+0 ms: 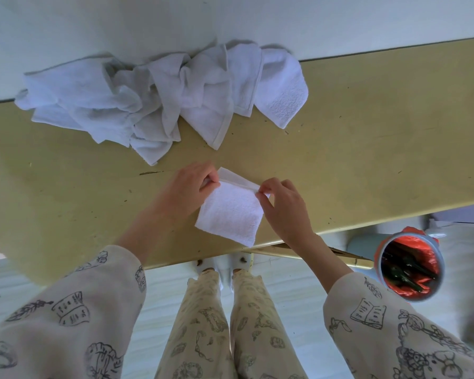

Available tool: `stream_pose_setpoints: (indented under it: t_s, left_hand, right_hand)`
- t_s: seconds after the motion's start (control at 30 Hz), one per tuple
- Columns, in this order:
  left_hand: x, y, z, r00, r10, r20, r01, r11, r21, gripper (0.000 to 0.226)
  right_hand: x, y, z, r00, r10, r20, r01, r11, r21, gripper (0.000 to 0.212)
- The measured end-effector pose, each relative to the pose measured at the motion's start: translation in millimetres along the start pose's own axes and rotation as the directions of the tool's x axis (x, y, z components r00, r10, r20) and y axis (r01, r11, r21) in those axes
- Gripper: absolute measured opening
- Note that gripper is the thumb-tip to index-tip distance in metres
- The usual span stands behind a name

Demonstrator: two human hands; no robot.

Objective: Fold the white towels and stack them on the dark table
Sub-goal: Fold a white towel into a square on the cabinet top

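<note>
A small white towel [230, 214] lies partly folded near the front edge of the yellowish table [367, 149]. My left hand [188, 188] pinches its far left corner. At the far right corner my right hand [281, 199] pinches the top layer, which is turned toward me over the rest. A heap of several crumpled white towels [148, 99] lies along the table's far edge against the wall.
A round bin lined with a red bag [409, 265] stands on the floor to the right, below the table's front edge. A pale wall [230, 17] runs behind the table. My legs and slippers stand on the light floor under the front edge.
</note>
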State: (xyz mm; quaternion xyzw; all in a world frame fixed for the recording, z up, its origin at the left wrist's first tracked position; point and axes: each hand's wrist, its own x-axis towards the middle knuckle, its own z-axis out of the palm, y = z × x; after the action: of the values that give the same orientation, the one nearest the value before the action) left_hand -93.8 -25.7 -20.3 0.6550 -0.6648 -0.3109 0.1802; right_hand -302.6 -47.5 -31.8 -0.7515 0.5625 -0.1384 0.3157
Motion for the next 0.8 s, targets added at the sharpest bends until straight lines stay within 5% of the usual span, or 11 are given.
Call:
stream_pose_setpoints:
  t_s: [0.37,0.6,0.8]
  left_hand:
    - [-69,42,-29,0.999,-0.036,-0.039,0.036,0.999,-0.014,0.010]
    - [-92,54,-27,0.996,-0.003,-0.093,0.008,0.999,0.047,0.011]
    - [-100,56,-23,0.991,0.083,-0.105,-0.074,0.994,0.085,0.004]
  right_hand:
    - [-44,-27,-42,0.961,-0.271,-0.063,0.274,0.961,0.045,0.019]
    - [-67,-31,-56,0.887,-0.462,0.020,0.462,0.887,0.001,0.014]
    - [-76,-20,-57,0.874,-0.479,0.077,0.483,0.875,-0.034,0.010]
